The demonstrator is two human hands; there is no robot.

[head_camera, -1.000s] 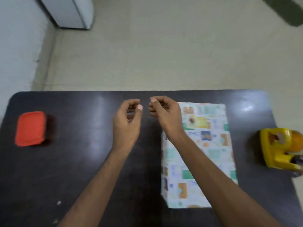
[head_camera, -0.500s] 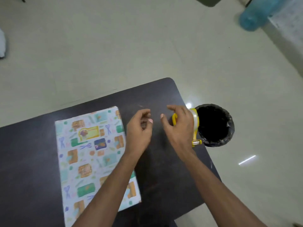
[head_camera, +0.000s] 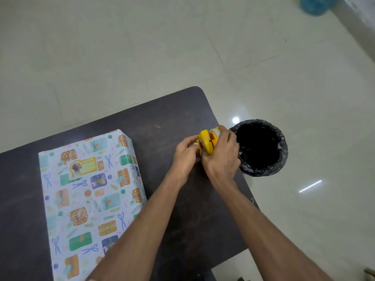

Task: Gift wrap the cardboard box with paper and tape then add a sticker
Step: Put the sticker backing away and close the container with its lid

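Note:
The box, wrapped in white patterned gift paper, lies on the dark table at the left, with a yellow-framed sticker on its top face. At the table's right edge stands a yellow tape dispenser. My right hand grips the dispenser from the right and over its top. My left hand touches its left side, fingers curled against the front of the roll. Whether tape is pulled out is hidden by the fingers.
A round bin with a black liner stands on the pale tiled floor just past the table's right edge. A blue object sits on the floor at the top right.
My view swung right, away from the red lid. Both hands moved from above the box to the tape dispenser; the right hand now grips it and the left has closed in on its side.

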